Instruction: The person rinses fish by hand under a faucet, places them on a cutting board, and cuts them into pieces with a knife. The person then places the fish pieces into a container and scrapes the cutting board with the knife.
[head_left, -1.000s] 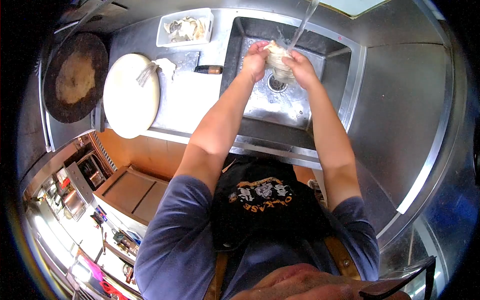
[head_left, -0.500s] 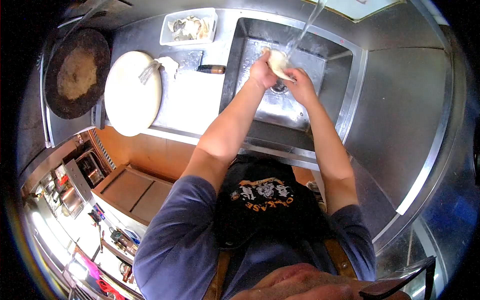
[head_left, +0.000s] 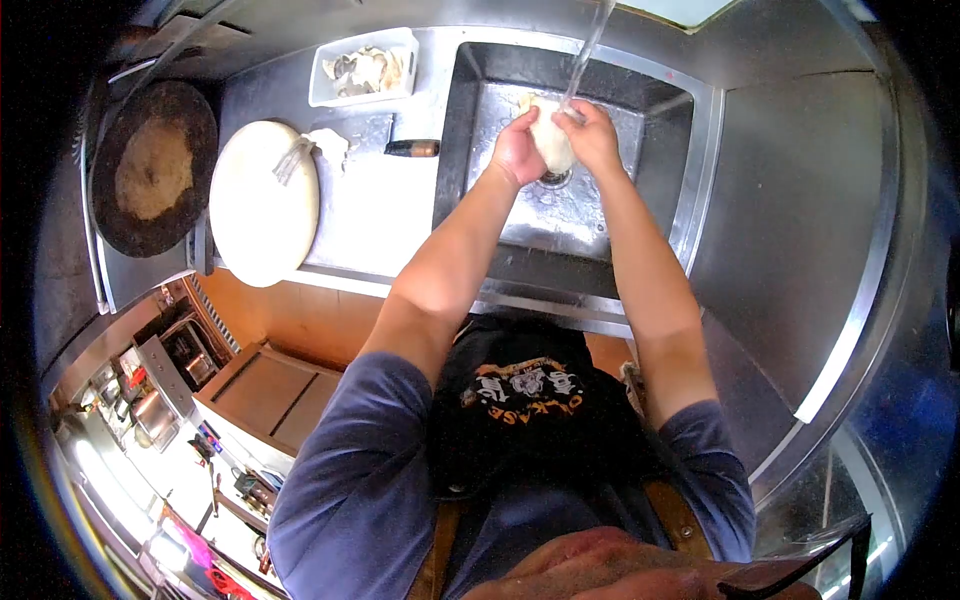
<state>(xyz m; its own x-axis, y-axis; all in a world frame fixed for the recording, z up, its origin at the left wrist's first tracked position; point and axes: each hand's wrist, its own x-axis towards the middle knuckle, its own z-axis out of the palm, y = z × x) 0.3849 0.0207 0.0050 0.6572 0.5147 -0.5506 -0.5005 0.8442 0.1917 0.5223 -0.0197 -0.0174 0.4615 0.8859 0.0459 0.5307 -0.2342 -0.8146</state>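
Note:
A pale, soft, floppy piece of food, of a kind I cannot tell, is held between both hands over the sink. My left hand grips its left side, with the thumb along the edge. On its upper right side, my right hand pinches it between thumb and fingers. A stream of water falls from above onto the piece, right at the right hand's fingertips. Below the piece, the drain is partly hidden.
Left of the sink lies a cleaver with a dark handle. A clear plastic tub holds several pale and grey pieces. Farther left are a thick round white cutting board, a crumpled white item at its edge, and a dark wok.
The pale piece has turned from slanting to hanging more upright and broad toward me. My right hand has risen from its lower tip to its upper right side, under the water.

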